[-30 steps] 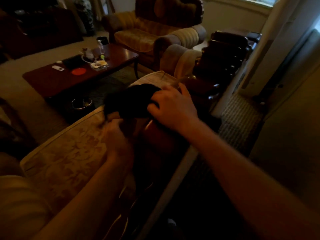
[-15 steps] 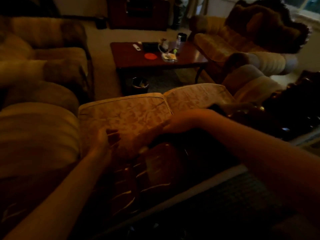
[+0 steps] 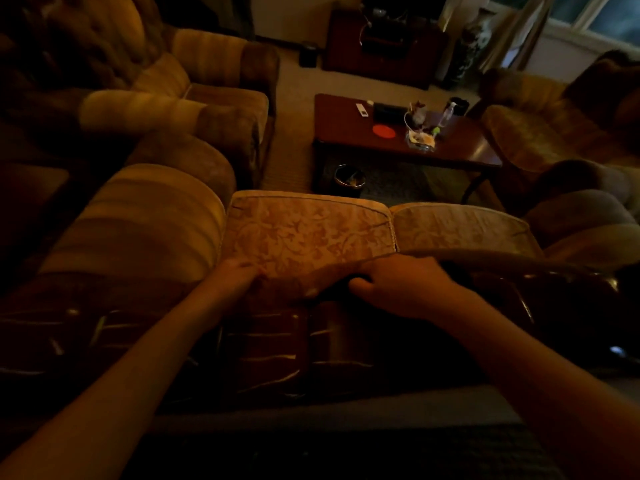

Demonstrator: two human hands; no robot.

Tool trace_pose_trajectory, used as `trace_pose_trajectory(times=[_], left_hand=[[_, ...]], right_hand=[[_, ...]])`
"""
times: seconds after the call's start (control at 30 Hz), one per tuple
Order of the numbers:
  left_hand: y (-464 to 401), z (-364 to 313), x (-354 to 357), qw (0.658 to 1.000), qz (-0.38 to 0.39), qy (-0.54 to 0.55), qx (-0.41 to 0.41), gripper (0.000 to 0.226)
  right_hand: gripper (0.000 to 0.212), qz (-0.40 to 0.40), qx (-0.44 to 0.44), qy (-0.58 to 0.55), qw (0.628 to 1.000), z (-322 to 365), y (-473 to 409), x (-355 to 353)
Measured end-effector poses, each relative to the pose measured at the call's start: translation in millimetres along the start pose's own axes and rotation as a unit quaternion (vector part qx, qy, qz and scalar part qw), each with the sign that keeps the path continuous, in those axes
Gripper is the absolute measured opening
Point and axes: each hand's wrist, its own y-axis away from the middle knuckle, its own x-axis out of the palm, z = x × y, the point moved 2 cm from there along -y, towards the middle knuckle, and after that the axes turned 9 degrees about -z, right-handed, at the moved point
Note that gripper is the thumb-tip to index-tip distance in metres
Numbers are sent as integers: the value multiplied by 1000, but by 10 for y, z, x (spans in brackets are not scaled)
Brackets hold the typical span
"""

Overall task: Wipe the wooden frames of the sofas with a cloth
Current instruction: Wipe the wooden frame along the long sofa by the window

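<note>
Head view: sofa [image 3: 311, 233], patterned fabric cushions over a glossy dark wooden frame [image 3: 270, 341] along the back. Left hand [image 3: 232, 277] presses the cushion edge. Right hand [image 3: 398, 285] curls over something dark, probably the cloth; too dim to confirm. Risk: cloth drags onto fabric, missing the wood.

A home living room: padded sofas [image 3: 180, 98] ring a cluttered wooden tabletop [image 3: 346, 129] on carpet [image 3: 294, 98], window [image 3: 588, 15] far right.
</note>
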Motion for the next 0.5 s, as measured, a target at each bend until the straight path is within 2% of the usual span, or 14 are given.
trace_pose_trajectory(times=[0.07,0.23,0.3,0.4,0.5], left_hand=[[-35,-9,-20,1000,6,-19,14,27],[-194,-20,16,995,52,-69,47,32],[-274,-26,25,992,77,-86,55,34],[-388,-19,18,983,127,-118,66,33],[-415,-2,37,978,162,-114,65,33]], right_hand=[[35,-11,15,27,999,34,-21,18],[40,9,-10,20,1000,951,-315,537],[39,7,-8,42,999,979,-303,488],[36,-8,113,77,991,393,-141,212],[45,-65,297,90,948,-131,23,-62]])
